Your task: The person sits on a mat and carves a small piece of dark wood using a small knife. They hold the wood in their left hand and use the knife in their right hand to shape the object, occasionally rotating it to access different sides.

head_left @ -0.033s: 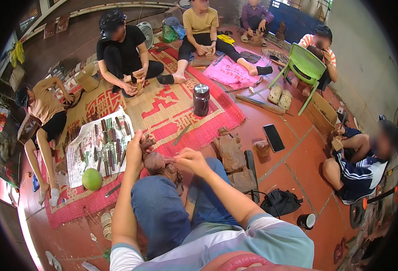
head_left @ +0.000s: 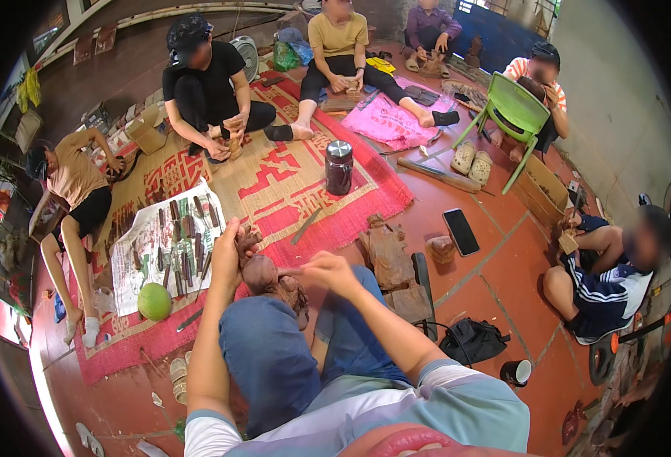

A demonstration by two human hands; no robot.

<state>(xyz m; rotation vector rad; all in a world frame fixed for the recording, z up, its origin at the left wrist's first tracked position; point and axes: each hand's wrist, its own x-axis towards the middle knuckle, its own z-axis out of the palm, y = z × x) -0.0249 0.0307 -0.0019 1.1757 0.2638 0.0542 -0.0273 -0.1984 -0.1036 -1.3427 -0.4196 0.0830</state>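
A brown carved wooden figure [head_left: 260,276] with a rounded, smooth part rests against my raised left knee. My left hand [head_left: 229,250] is closed around its far left side. My right hand [head_left: 331,273] pinches a slim brown stick-like tool [head_left: 291,271], whose tip meets the rounded part of the carving from the right. The tip's shape is too small to make out. Left of my left arm, several dark-handled carving tools [head_left: 187,228] lie in rows on a white printed sheet [head_left: 139,255], with a green round fruit [head_left: 154,302] by its near edge.
A red and straw mat [head_left: 290,217] holds a dark steel flask [head_left: 339,169]. On the tiles to the right are a carved wooden block [head_left: 391,259], a phone [head_left: 461,231], a black bag [head_left: 474,340] and a mug [head_left: 515,372]. Several people sit around, some handling wooden pieces.
My right hand has shifted slightly to the right, and more of the tool shows between its fingers and the carving. My left hand and the figure look unmoved.
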